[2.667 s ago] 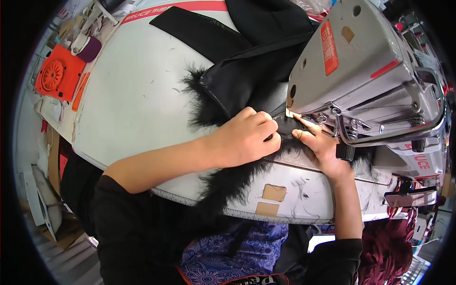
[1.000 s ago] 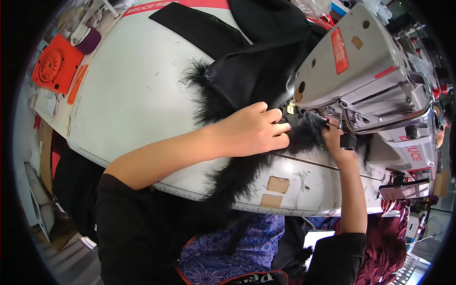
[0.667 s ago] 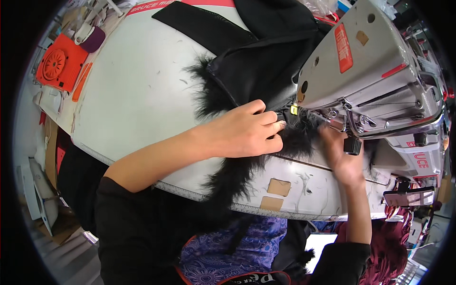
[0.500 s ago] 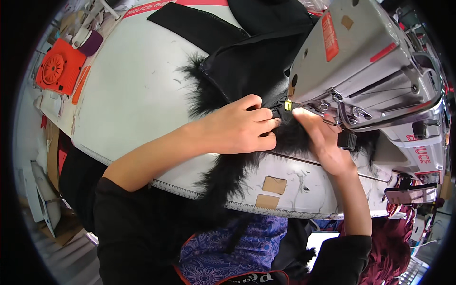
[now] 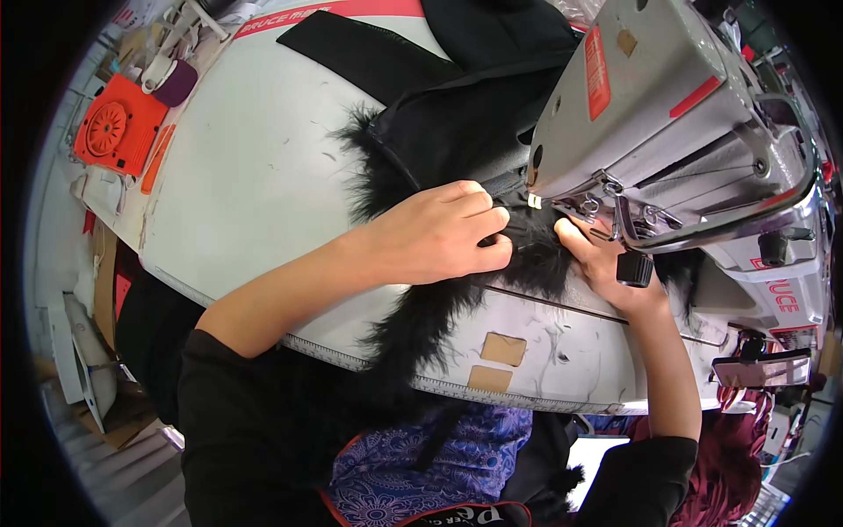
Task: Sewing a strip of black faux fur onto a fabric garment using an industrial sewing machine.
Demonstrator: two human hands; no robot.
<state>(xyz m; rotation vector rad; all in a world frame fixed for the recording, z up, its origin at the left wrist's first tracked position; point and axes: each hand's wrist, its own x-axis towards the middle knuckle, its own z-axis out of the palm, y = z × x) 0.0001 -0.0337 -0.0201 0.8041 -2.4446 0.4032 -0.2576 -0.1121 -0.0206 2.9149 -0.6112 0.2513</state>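
A grey sewing machine head [image 5: 641, 97] stands on the right, with black fabric [image 5: 457, 123] and fluffy black trim [image 5: 413, 316] running to its needle area. A small light piece [image 5: 534, 201] sits at the lower left corner of the head. My left hand [image 5: 443, 235] lies on the fabric left of the needle, fingers curled and closed on it. My right hand [image 5: 606, 263] is right of the needle, beneath the front metal bar, thumb and fingers bent on the fabric by the trim; its fingertips are partly hidden by machine parts.
On the white table [image 5: 228, 158], a red plastic device [image 5: 120, 126] and a purple spool [image 5: 174, 84] lie at the left. A phone in a holder [image 5: 760, 367] is at the right edge, with dark red fabric [image 5: 729, 474] below. Two cardboard patches [image 5: 502, 348] mark the front edge.
My right hand came back leftward to the needle area after being farther right, then shifted slightly down. My left hand has moved a little left from where it was a second ago.
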